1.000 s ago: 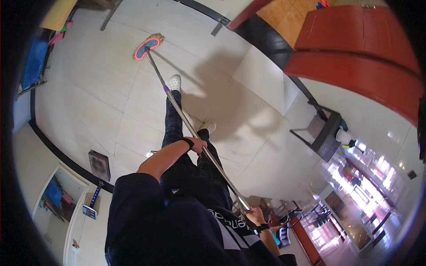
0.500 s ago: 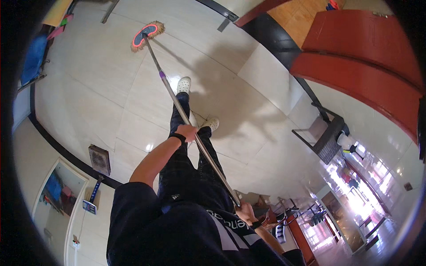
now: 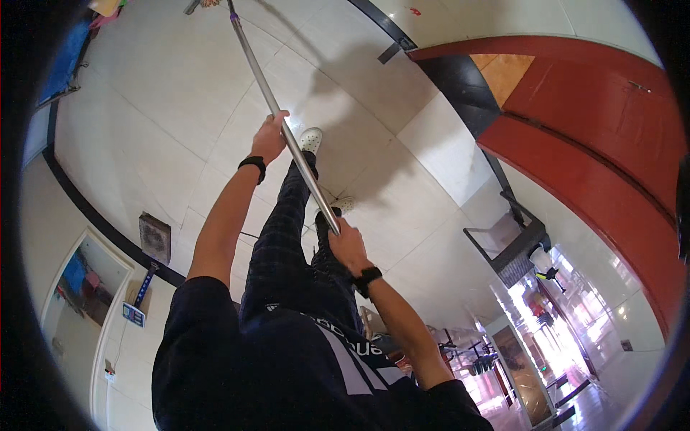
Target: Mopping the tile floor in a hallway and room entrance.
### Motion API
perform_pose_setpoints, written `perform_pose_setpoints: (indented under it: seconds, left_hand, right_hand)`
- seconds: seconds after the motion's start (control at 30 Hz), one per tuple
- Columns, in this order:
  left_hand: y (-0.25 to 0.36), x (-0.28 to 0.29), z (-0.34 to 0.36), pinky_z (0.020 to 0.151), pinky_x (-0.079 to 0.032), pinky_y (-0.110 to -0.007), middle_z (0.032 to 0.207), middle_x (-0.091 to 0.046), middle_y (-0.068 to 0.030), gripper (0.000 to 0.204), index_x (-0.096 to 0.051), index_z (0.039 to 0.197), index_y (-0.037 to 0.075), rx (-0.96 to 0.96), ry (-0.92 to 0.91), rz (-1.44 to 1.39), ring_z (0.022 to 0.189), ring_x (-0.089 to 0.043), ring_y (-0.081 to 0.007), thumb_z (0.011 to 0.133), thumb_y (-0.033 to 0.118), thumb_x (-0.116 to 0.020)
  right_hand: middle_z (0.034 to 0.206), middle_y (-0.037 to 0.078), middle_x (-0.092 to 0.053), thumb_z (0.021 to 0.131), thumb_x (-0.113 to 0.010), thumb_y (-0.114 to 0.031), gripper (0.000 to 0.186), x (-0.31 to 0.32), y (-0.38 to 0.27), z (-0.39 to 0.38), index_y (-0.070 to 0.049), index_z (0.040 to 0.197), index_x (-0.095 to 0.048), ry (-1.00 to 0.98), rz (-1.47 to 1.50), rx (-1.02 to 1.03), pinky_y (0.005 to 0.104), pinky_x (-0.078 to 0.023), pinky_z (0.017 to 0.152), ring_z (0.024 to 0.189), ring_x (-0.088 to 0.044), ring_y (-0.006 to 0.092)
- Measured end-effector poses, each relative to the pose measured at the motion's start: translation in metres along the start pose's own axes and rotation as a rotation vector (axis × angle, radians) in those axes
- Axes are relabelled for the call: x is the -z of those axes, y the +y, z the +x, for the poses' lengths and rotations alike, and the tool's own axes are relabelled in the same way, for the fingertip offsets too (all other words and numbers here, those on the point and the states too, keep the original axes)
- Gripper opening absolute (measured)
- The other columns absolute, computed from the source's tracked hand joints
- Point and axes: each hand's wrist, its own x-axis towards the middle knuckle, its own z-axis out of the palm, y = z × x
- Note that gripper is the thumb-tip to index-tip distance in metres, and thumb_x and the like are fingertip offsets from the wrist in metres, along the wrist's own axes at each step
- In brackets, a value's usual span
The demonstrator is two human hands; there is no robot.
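My left hand [image 3: 269, 138] grips the steel mop pole [image 3: 255, 68] partway along it, and my right hand [image 3: 347, 243] is closed round its lower end in front of my legs. The pole reaches up past a purple joint [image 3: 235, 20]; only a tan fringe of the mop head [image 3: 210, 2] shows at the top edge. My white clogs [image 3: 310, 140] stand on the pale tiled floor [image 3: 158, 108] below the pole.
A red wooden door and frame [image 3: 589, 122] fill the right, with a dark threshold [image 3: 456, 93]. A dark stool [image 3: 514, 255] stands below it. On the left are hanging blue cloths [image 3: 65, 61], a greyish block [image 3: 155, 237] by the dark skirting and a mirror [image 3: 83, 302].
The mop has been pushed forward and upward, its head now nearly out of view. Both my hands have moved up, the right one clearly away from my waist, with the arms stretched further forward.
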Motion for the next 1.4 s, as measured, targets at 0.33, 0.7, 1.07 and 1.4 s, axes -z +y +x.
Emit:
perform_pose_setpoints:
  seconds: [0.33, 0.7, 1.07, 1.4]
  left_hand:
    - [0.017, -0.07, -0.093, 0.072, -0.048, -0.045, 0.087, -0.063, -0.0138, 0.032, -0.047, 0.109, 0.017, -0.058, -0.742, 0.269, 0.086, -0.061, -0.0337, 0.078, 0.018, -0.056]
    - [0.067, -0.176, -0.2, 0.074, -0.047, -0.044, 0.093, -0.063, -0.0128, 0.031, -0.053, 0.106, 0.017, -0.2, -0.948, 0.457, 0.093, -0.06, -0.0313, 0.074, 0.013, -0.053]
    - [0.186, -0.326, -0.401, 0.073, -0.039, -0.045, 0.076, -0.065, -0.01, 0.028, -0.059, 0.093, 0.015, -0.667, -1.045, 0.769, 0.08, -0.063, -0.0306, 0.071, 0.032, -0.06]
    - [0.288, -0.382, -0.378, 0.081, -0.037, -0.047, 0.107, -0.058, -0.0217, 0.039, -0.056, 0.11, 0.017, -0.721, -0.884, 0.911, 0.116, -0.042, -0.0369, 0.071, 0.023, -0.057]
  right_hand:
    - [0.065, 0.025, -0.056, 0.075, -0.056, -0.018, 0.027, -0.036, 0.183, -0.205, -0.003, 0.096, -0.051, -0.102, 0.036, -0.214, 0.0496, -0.045, 0.058, 0.066, -0.058, 0.0426]
    - [0.069, 0.02, -0.058, 0.075, -0.059, -0.013, 0.021, -0.078, 0.32, -0.331, -0.004, 0.093, -0.055, -0.046, 0.289, -0.183, 0.0384, -0.046, 0.058, 0.067, -0.06, 0.0348]
    - [0.062, 0.013, -0.055, 0.072, -0.062, -0.011, 0.02, -0.233, 0.459, -0.576, -0.003, 0.09, -0.058, 0.149, 0.555, -0.453, 0.0317, -0.042, 0.053, 0.055, -0.053, 0.0174]
    - [0.07, 0.006, -0.06, 0.072, -0.065, -0.003, 0.018, -0.282, 0.418, -0.531, 0.0, 0.088, -0.057, 0.341, 0.991, -0.483, 0.0258, -0.045, 0.058, 0.065, -0.056, 0.0109]
